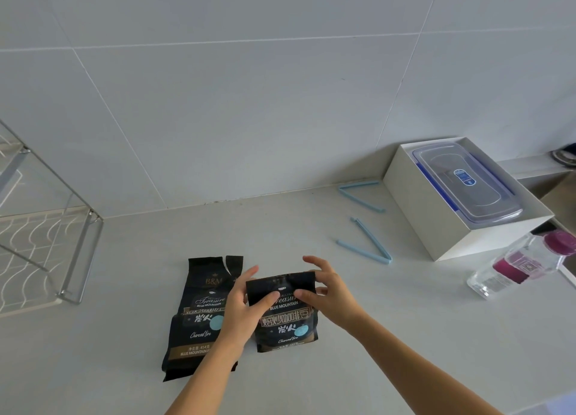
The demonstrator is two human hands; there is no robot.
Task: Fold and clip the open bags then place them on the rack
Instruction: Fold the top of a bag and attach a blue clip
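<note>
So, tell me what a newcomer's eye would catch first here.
The left hand and right hand pinch the folded-down top of a black coffee bag mid-counter; a second bag lies beside it on the left, its top torn open. Two blue clips lie open further right, and the wire rack stands far left.

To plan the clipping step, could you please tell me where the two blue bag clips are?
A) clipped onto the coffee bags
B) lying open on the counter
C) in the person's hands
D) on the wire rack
B: the far blue clip and the near blue clip both lie open on the counter, left of the white box.
</note>
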